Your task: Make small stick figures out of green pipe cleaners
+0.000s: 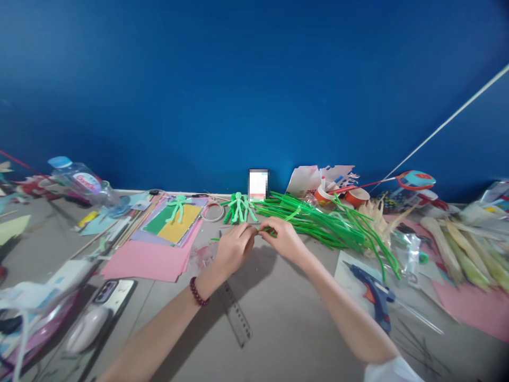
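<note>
My left hand (235, 248) and my right hand (283, 239) meet over the grey table (286, 323), both pinching one green pipe cleaner (263, 230) held between them. A dark red bead bracelet circles my left wrist. Just beyond my hands stand green pipe-cleaner figures (238, 207), and a pale green one (177, 207) lies on coloured paper. A big bundle of green pipe cleaners (326, 223) spreads out to the right of my right hand.
Pink paper sheets (149, 261), a clear ruler (235, 314), a blue glue gun (374, 294), a tape ring (213, 212), a water bottle (81, 183), a phone (109, 292), a mouse (85, 329), orange cups (356, 197) and corn husks (465, 254) crowd the table before a blue wall.
</note>
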Tool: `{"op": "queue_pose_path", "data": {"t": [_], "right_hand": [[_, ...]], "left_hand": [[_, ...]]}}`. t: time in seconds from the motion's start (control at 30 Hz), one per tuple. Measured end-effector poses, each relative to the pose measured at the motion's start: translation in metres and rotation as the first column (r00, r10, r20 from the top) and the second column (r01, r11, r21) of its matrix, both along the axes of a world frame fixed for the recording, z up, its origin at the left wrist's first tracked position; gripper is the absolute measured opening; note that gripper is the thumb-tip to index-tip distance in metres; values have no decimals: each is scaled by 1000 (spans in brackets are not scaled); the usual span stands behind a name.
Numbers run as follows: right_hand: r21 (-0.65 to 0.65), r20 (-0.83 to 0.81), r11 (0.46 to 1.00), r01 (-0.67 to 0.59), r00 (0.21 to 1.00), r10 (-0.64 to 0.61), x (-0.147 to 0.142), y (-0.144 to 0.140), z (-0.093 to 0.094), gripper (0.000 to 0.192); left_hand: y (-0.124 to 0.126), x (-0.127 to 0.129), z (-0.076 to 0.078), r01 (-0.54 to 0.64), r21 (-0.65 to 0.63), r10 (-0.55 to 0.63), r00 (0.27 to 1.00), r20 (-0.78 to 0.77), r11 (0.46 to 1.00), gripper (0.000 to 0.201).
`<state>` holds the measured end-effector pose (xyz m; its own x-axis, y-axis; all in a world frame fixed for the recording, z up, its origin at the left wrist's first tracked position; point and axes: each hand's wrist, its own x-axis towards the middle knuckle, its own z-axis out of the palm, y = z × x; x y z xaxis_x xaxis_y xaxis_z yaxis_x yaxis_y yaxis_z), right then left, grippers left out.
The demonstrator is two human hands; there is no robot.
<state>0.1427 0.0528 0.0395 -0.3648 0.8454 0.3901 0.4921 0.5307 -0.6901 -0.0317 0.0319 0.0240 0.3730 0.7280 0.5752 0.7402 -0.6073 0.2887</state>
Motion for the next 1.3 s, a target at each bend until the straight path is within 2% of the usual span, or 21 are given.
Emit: {"op": "queue_pose_path", "data": {"t": [0.1, 0.17, 0.27, 0.37, 0.47, 0.57, 0.63, 0.73, 0.83, 0.97, 1.03, 1.13, 1.23, 1.3], "right_hand": [[11, 31, 1000, 17, 999, -18, 0, -1, 2, 2], [20, 56, 1000, 23, 998, -24, 0, -3, 4, 3], [81, 142, 996, 36, 989, -47, -2, -5, 6, 6], [209, 254, 977, 39, 963, -93, -3, -7, 6, 10], [326, 305, 945, 12, 945, -118, -4, -8, 4, 11], [399, 344, 917, -24, 930, -125, -4, -8, 5, 15], [424, 364, 905, -36, 922, -134, -5, -9, 5, 19], [421, 361, 906, -51, 925, -116, -7, -8, 2, 19], [381, 315, 923, -49, 946, -80, -8, -6, -6, 15], [262, 166, 961, -92, 985, 49, -5, 0, -10, 15], [158, 43, 984, -82, 996, 76, -3, 2, -6, 13], [-43, -87, 998, -38, 996, 34, 2, 2, 2, 11], [-234, -155, 970, -62, 988, 26, 7, 3, 9, 11], [-311, -205, 945, -97, 978, 33, 9, 4, 10, 11]], "left_hand": [[0, 1, 0, 72, -148, -44, 982, 184, 986, 16], [0, 3, 0, 137, -252, -46, 941, 335, 958, 15], [1, 7, -3, 175, -393, 43, 873, 486, 903, 17], [4, 9, -9, 240, -500, 133, 789, 600, 832, 23], [7, 9, -11, 348, -545, 180, 695, 696, 763, 27], [8, 9, -8, 392, -571, 218, 653, 725, 721, 27], [6, 10, -5, 403, -576, 235, 636, 735, 711, 27], [3, 13, -4, 412, -563, 281, 569, 773, 716, 25], [2, 15, -8, 414, -556, 335, 494, 802, 721, 22], [2, 15, -5, 443, -565, 359, 466, 808, 696, 22], [2, 14, 0, 460, -571, 346, 485, 803, 680, 23], [3, 11, 7, 494, -549, 280, 517, 809, 674, 24], [5, 8, 8, 513, -524, 199, 558, 806, 680, 25], [6, 6, 9, 502, -532, 158, 609, 777, 682, 25]]}}
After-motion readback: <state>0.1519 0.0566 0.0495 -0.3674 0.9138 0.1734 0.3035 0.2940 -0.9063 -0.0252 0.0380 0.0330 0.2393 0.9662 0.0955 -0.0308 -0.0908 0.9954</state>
